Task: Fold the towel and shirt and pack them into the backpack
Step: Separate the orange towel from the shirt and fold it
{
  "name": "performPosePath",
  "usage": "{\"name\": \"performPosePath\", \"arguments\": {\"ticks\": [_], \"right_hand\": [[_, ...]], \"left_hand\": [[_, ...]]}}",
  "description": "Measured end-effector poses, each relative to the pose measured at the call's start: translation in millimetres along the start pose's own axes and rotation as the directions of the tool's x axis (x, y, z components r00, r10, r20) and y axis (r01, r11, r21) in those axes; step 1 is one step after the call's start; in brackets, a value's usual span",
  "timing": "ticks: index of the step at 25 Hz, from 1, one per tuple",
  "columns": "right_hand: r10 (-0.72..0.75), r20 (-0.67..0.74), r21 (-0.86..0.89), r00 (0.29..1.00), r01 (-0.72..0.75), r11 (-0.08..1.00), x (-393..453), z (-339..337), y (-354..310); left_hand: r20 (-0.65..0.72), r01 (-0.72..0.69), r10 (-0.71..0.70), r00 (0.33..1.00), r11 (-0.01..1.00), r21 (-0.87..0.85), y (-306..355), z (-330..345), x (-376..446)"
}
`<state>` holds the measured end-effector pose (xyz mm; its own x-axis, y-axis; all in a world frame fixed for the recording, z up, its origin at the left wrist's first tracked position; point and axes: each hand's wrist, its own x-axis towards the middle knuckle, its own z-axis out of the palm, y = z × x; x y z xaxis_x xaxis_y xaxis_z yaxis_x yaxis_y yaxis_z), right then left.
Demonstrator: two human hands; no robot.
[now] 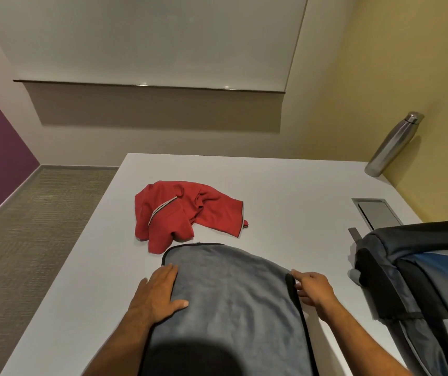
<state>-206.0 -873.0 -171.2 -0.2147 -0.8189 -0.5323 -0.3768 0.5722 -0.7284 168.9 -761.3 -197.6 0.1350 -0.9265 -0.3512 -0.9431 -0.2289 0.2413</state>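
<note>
the head view shows one white table (285, 191) carrying one grey towel (231, 299), one red shirt (182, 210), one backpack (423, 283) and one steel bottle (392, 145). two bare hands are in view.

the towel lies flat at the near middle of the table, its long axis running from the near edge away toward the far side, with a dark trimmed border and a rounded far end that points at the shirt. the left hand (160, 291) rests palm down on the towel's left edge, fingers straight and spread, gripping nothing. the right hand (312, 290) is at the towel's right border, fingers touching the dark trim; whether they pinch it i cannot tell.

the shirt sits crumpled just beyond the towel's far end, close to it. the backpack, black and blue, lies at the right edge of the table, apart from the towel. the bottle stands at the far right corner beside the yellow wall (396, 63).
</note>
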Motion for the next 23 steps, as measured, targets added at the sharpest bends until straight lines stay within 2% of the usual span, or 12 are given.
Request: {"name": "performPosePath", "arguments": {"ticks": [3, 7, 12, 14, 15, 16, 17, 19, 20, 21, 22, 23], "right_hand": [[0.021, -0.014, 0.002, 1.0, -0.021, 1.0, 16.5, 10.7, -11.5], [-0.139, -0.106, -0.278, 0.985, 0.105, 0.955, 31.8, 19.4, -21.6], [-0.19, 0.133, -0.401, 0.973, 0.228, 0.887, 40.5, 27.9, -33.5], [-0.307, 0.172, -0.468, 0.936, 0.351, 0.811, 33.7, 33.6, -34.5], [-0.434, 0.169, -0.498, 0.885, 0.456, 0.738, 28.0, 35.9, -30.9], [-0.6, 0.196, -0.538, 0.776, 0.597, 0.595, 21.6, 38.0, -23.5], [-0.734, 0.275, -0.557, 0.621, 0.725, 0.404, 14.6, 39.6, -12.7], [-0.805, 0.517, -0.49, 0.29, 0.872, 0.0, 5.5, 41.4, 14.6], [-0.765, 0.619, -0.433, 0.177, 0.89, -0.144, 1.5, 43.1, 28.0], [-0.713, 0.689, -0.398, 0.131, 0.89, -0.221, -3.7, 44.0, 37.2], [-0.684, 0.717, -0.381, 0.133, 0.897, -0.225, -9.3, 44.8, 42.8], [-0.69, 0.703, -0.384, 0.173, 0.909, -0.163, -14.7, 45.8, 44.8]], "left_hand": [[0.072, 0.006, -0.009, 0.997, 0.999, 0.04, 1.2, -2.0, 14.2], [0.14, -0.013, -0.001, 0.99, 0.995, 0.103, 0.6, -3.4, 25.0], [0.166, 0.017, -0.033, 0.986, 0.995, 0.102, -0.7, -1.3, 34.8], [0.176, 0.017, -0.035, 0.984, 0.995, 0.103, -1.4, -0.2, 36.9], [0.181, 0.015, -0.035, 0.983, 0.994, 0.112, -1.7, -0.2, 37.6], [0.187, 0.012, -0.035, 0.982, 0.993, 0.121, -2.1, -0.5, 37.8], [0.191, 0.008, -0.032, 0.981, 0.992, 0.126, -2.2, -0.6, 37.9], [0.191, 0.001, -0.025, 0.981, 0.992, 0.122, -1.9, -0.9, 37.3], [0.191, 0.0, -0.023, 0.981, 0.993, 0.117, -1.8, -1.0, 37.1], [0.191, -0.001, -0.021, 0.981, 0.994, 0.111, -2.1, -1.1, 37.0], [0.19, 0.0, -0.02, 0.982, 0.995, 0.103, -2.4, -0.8, 36.7], [0.188, 0.001, -0.019, 0.982, 0.995, 0.096, -2.7, -0.5, 36.3]]}}
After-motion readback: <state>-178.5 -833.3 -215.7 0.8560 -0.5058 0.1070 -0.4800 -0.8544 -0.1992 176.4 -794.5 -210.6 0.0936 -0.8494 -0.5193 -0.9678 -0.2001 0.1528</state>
